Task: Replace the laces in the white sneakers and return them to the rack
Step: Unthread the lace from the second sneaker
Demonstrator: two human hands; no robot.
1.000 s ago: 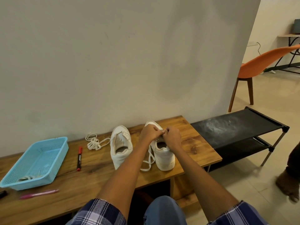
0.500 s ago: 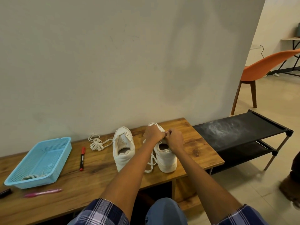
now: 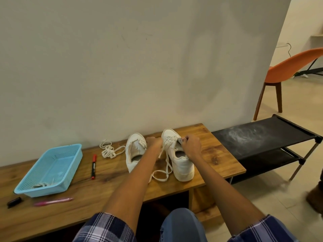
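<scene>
The right-hand white sneaker [image 3: 180, 158] stands on the wooden table [image 3: 218, 158], toe toward the wall, and serves as the landmark here. A flat white lace [image 3: 165, 165] is threaded through its upper eyelets; the free length drops down the sneaker's left side and curls into a loop on the table by the heel. The right hand [image 3: 191, 146] rests over the sneaker's tongue, fingers curled and pinching at the top eyelets. The left hand [image 3: 154, 143] is just left of the sneaker, fingers closed around the lace. 0.5 s ago both hands met in 1 knot above the tongue; now they are apart, the left one pulled sideways with the lace drawn out between them.

Just left of the landmark sneaker, partly behind the left forearm, sits the second white sneaker [image 3: 135, 154], smooth and unlaced, tongue loose. Further left lies a bundled spare lace [image 3: 109, 150], soft and woven, near the wall. Beyond it a red marker [image 3: 93, 165] lies lengthwise, then a light blue plastic mesh basket [image 3: 68, 172] with some pale lace ends inside. Near the basket's front are a pink pen [image 3: 53, 201] and a small black object [image 3: 14, 201].

Right of the landmark sneaker, past the table's end, stands the black fabric 2-tier rack [image 3: 265, 138], its top sling dusted with white marks. Behind it is an orange chair [image 3: 288, 69] on wooden legs.
</scene>
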